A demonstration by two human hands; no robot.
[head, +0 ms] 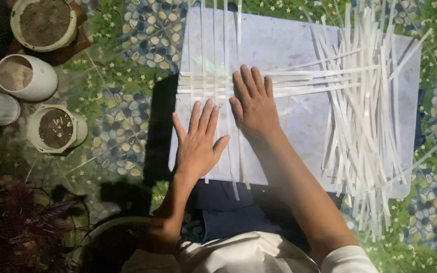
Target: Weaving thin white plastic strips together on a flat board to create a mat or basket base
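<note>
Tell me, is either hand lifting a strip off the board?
No, the left hand and right hand both lie flat, palms down, on the woven strips.

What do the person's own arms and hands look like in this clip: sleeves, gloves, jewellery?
Both hands are bare: the left hand and right hand show no gloves, and no rings or watch can be seen. The forearms are uncovered too. A white short sleeve shows at the right upper arm; the left arm's upper part lies in shadow, so its sleeve cannot be made out.
</note>
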